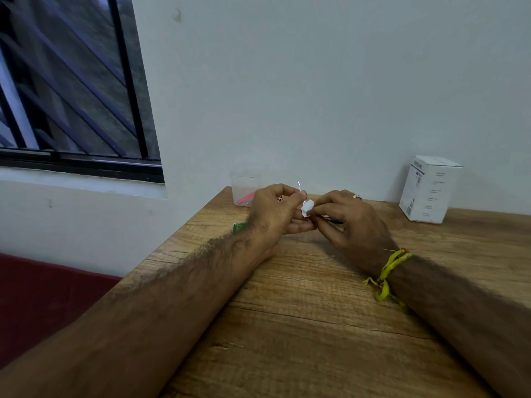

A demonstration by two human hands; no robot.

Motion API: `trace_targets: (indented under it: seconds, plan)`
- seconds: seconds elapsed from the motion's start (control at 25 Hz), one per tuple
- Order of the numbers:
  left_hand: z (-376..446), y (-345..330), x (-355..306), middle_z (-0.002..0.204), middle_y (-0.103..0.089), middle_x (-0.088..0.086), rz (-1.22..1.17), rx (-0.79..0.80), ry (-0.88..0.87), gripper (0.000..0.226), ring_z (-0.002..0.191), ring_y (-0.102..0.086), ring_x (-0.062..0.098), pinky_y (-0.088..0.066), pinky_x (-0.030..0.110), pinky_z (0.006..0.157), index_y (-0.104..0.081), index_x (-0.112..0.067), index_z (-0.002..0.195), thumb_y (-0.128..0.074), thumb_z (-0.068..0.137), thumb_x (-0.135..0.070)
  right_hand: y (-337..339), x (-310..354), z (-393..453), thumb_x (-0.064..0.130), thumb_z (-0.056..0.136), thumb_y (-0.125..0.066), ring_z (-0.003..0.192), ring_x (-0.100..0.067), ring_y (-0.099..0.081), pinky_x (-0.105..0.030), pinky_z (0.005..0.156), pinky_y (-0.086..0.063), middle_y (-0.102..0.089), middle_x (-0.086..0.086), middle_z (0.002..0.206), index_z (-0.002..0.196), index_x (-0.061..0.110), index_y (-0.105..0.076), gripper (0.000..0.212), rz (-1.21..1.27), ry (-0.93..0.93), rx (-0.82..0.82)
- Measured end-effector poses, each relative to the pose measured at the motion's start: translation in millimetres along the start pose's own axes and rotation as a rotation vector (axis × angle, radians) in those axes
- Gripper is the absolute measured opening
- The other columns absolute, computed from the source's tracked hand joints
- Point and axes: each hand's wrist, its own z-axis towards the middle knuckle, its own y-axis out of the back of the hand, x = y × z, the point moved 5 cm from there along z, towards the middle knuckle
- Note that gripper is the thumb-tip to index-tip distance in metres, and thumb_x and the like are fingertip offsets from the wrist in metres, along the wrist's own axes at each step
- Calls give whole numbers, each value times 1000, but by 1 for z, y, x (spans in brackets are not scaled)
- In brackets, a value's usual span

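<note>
Paper scrap (307,208), small and white, hangs between both hands above the worktop (287,311): right hand (353,222) fingers pinch its right edge, left hand (273,214) fingers pinch its thin tail, long axis pointing up.

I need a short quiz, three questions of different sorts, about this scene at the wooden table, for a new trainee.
1. True or false: the white box stands on the wooden table, apart from both hands.
2. What do the left hand and the right hand pinch between them? A) a small white piece B) a red pen C) a metal key
3. Which wrist wears the yellow thread band?
Key: 1 true; 2 A; 3 the right wrist.
</note>
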Motion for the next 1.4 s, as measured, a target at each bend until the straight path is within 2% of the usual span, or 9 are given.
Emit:
trace_targets:
  seconds: [0.16,0.28,0.44,0.56,0.76,1.04,1.24,1.32,1.4]
  plan:
    - [3,1,0,79,-71,19,15,-16,-25,16,61,-73,24,-64,39,60,-65,4,101,-68,95,-11,-2,4,0,17,89,-65,92,-17,-59,-38,74,-51,-66,3,99,97,15,-74,12,-46,50,43]
    - [1,-1,2,74,-69,16,65,3,-28,13,57,-72,21,-63,35,57,-66,0,100,-68,95,-12,-1,2,-1,23,89,-61,99,-17,-57,-40,77,-51,-63,2,108,96,15,-73,16,-40,-8,34]
    - [4,-3,6,74,-72,16,92,42,0,14,60,-74,24,-62,34,57,-67,-1,104,-68,95,-12,-2,-3,-1,19,85,-62,124,-16,-53,-40,97,-49,-59,-2,131,94,17,-73,15,60,-98,57]
    - [4,-2,10,87,-74,21,120,70,29,15,69,-76,29,-64,39,61,-67,-3,104,-70,94,-13,-4,-2,-1,13,78,-66,104,-12,-64,-40,88,-53,-69,0,111,84,13,-75,11,138,-99,44]
    - [8,0,13,91,-73,27,98,60,17,17,73,-76,33,-62,38,64,-68,-2,104,-71,93,-14,2,-8,0,5,78,-73,81,-7,-65,-37,73,-55,-69,5,85,81,16,-78,12,189,-162,-54]
    - [10,1,13,92,-72,27,83,-1,-14,10,77,-76,31,-62,33,63,-68,1,98,-69,93,-7,8,-15,-2,7,82,-78,79,-6,-71,-28,75,-59,-75,5,84,92,12,-78,12,339,-377,-160]
    - [9,1,11,95,-74,23,38,-14,-30,9,83,-77,29,-62,28,66,-68,4,97,-70,91,-1,7,-9,-1,5,83,-76,74,-11,-66,-19,73,-55,-71,-1,76,113,13,-73,31,351,-391,-180]
    - [9,4,9,94,-74,22,-10,-52,-20,11,83,-76,29,-62,27,65,-70,7,95,-73,88,-1,5,-3,0,8,83,-76,78,-6,-66,-19,73,-54,-71,10,78,105,18,-77,24,252,-329,-158]
    - [9,7,8,86,-75,19,4,-94,-19,11,73,-75,23,-60,25,59,-72,5,92,-76,86,-3,5,2,1,10,83,-74,77,-5,-65,-22,72,-54,-69,13,80,95,21,-78,17,140,-229,-135]
